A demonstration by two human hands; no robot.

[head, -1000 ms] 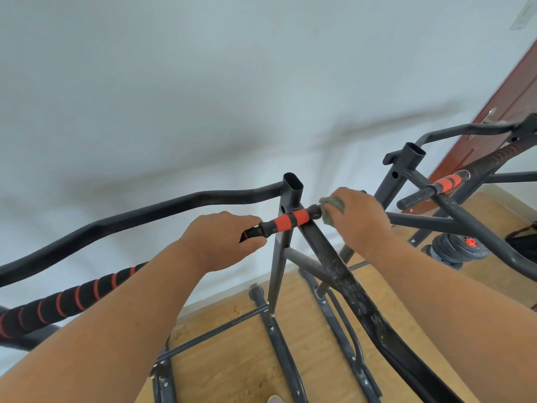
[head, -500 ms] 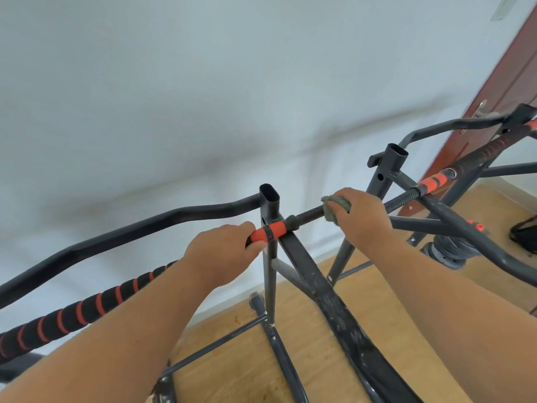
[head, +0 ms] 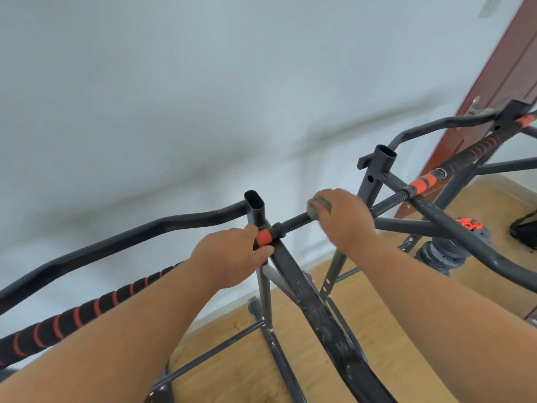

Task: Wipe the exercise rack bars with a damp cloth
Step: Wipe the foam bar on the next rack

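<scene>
Your right hand (head: 344, 219) wraps a small grey-green cloth (head: 318, 205) around the ribbed black bar (head: 293, 221) at mid-frame, while your left hand (head: 232, 257) grips the orange sleeve (head: 263, 237) just left of it, beside the open-topped upright (head: 255, 205). The steel rack looks stiff and heavy enough to stay put; the cloth is soft and light, so keep it bunched in the palm. The ridges will likely drag, and the foam grips at left (head: 72, 315) may hold moisture.
</scene>
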